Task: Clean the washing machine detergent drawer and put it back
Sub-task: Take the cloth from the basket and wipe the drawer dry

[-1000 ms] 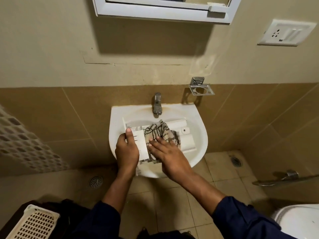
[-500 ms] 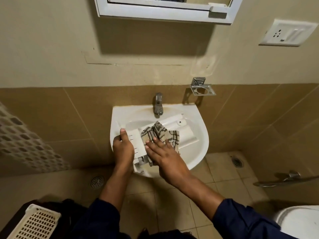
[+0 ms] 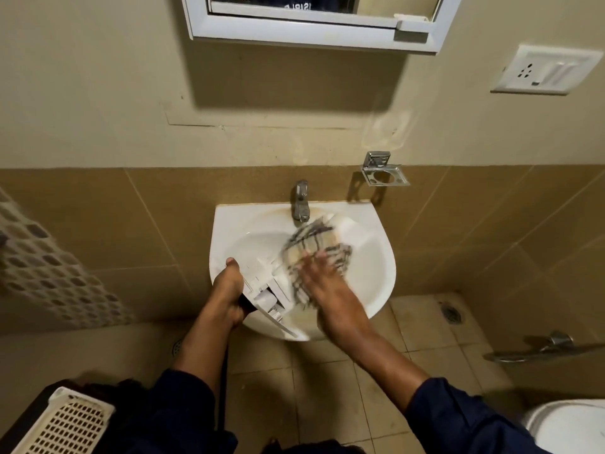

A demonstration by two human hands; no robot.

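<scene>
Left hand point(image 3: 229, 290) grips the near-left end of the white plastic detergent drawer point(image 3: 265, 291), thumb on top, fingers curled under. The drawer lies diagonally across the white sink point(image 3: 373, 290), near end over the near-left rim, far end towards the tap point(image 3: 301, 201). Ribbed compartment walls show at the near end. Right hand point(image 3: 324, 276), blurred, fingers roughly straight, presses a checked cloth point(image 3: 311, 244) onto the drawer's middle.

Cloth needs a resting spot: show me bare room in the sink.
Bare: bowl's back left, between tap and drawer; right side, between cloth and sink rim. Crowded: front and middle, where left hand grips the drawer and right hand presses the cloth.
</scene>
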